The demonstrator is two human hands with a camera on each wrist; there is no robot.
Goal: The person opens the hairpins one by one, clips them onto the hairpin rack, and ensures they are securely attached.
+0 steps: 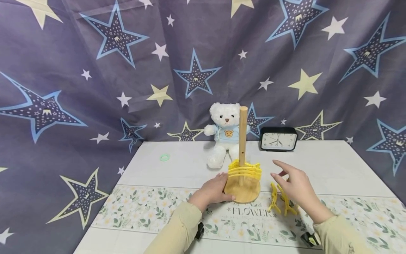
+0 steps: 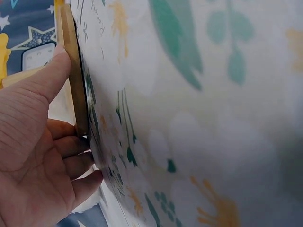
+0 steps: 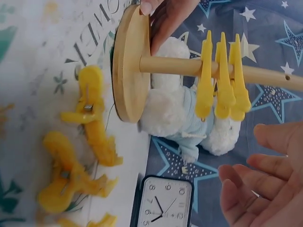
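A wooden stand (image 1: 242, 137) with a round base (image 1: 242, 195) and an upright pole stands on the table. My left hand (image 1: 213, 189) holds the left side of the base, its thumb (image 2: 52, 71) along the rim and the fingers beyond. Several yellow plastic clips (image 1: 245, 172) sit stacked low on the pole, gripping it. To the right of the base lie loose yellow clips (image 3: 92, 113) with small metal springs. Over these hovers my right hand (image 1: 298, 185), fingers apart and lightly bent, holding nothing; the right wrist view shows its bare palm (image 3: 277, 189).
Behind the stand sits a white teddy bear (image 1: 223, 134) in a blue top. A black-framed clock (image 1: 278, 139) stands to its right. Toward the back left lies a green ring (image 1: 164, 157). A flowered runner (image 1: 152, 208) crosses the table; a star-patterned curtain (image 1: 142, 63) hangs behind.
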